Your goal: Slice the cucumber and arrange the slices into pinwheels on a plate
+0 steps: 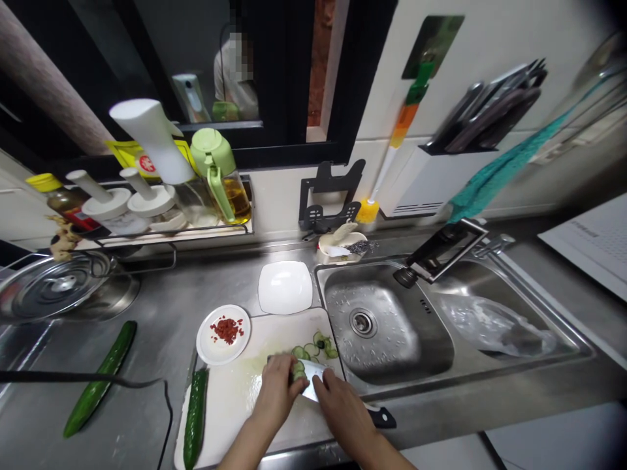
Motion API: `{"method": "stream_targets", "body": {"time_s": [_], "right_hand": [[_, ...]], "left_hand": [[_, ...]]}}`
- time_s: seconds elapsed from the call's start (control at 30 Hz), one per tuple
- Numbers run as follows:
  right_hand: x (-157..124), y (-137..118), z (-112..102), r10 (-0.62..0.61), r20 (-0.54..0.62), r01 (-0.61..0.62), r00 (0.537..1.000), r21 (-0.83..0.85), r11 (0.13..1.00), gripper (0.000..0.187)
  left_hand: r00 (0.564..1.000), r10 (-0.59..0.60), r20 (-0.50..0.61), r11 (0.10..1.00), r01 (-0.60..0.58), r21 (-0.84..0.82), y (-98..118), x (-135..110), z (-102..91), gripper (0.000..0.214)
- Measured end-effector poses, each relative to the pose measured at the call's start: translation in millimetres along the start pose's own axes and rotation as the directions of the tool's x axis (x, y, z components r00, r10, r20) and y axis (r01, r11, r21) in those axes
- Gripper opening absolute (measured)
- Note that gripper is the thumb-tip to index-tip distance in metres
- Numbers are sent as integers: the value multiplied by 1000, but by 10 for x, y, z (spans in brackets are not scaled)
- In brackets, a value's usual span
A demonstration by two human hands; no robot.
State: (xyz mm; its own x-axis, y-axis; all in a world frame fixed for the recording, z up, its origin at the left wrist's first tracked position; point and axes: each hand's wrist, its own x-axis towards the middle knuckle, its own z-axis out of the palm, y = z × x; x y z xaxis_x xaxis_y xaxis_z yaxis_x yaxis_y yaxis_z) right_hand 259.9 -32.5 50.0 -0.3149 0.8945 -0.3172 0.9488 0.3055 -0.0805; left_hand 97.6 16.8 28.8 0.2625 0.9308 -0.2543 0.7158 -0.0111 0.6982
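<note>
On a white cutting board [230,398] my left hand [277,391] is curled over a piece of cucumber [298,371], pressing it down. My right hand [343,408] rests closed on a cleaver [313,382] whose black handle end [385,418] sticks out to the right. The blade sits against the cucumber piece. Several cut cucumber slices [318,346] lie just beyond the blade near the board's far right corner. A whole cucumber [194,418] lies along the board's left edge.
A small plate of red bits [223,333] and an empty white square dish [285,287] sit behind the board. Another cucumber [100,377] lies on the steel counter at left. A double sink [386,320] is right of the board. Bottles stand on a rear rack [171,228].
</note>
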Motion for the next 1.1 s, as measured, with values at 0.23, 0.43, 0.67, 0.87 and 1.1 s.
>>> {"method": "stream_targets", "body": {"time_s": [0.23, 0.43, 0.67, 0.87, 1.1], "right_hand": [[-109, 14, 21, -17, -24, 18, 1000, 53, 998, 33], [-359, 45, 132, 52, -3, -52, 999, 90, 995, 38], [-655, 90, 209, 146, 145, -186, 979, 315, 931, 47], [-715, 93, 162, 157, 200, -235, 967, 467, 853, 42], [-624, 48, 234, 134, 203, -219, 970, 487, 846, 38]], "left_hand": [[997, -69, 30, 996, 67, 51, -90, 311, -3, 16], [997, -77, 29, 996, 75, 56, -120, 343, 19, 12], [999, 35, -23, 995, -37, -88, -187, 274, 47, 11], [975, -198, -99, 953, 168, -252, -362, 69, -66, 26], [930, -356, -88, 913, 326, -243, -663, -201, -214, 29]]}}
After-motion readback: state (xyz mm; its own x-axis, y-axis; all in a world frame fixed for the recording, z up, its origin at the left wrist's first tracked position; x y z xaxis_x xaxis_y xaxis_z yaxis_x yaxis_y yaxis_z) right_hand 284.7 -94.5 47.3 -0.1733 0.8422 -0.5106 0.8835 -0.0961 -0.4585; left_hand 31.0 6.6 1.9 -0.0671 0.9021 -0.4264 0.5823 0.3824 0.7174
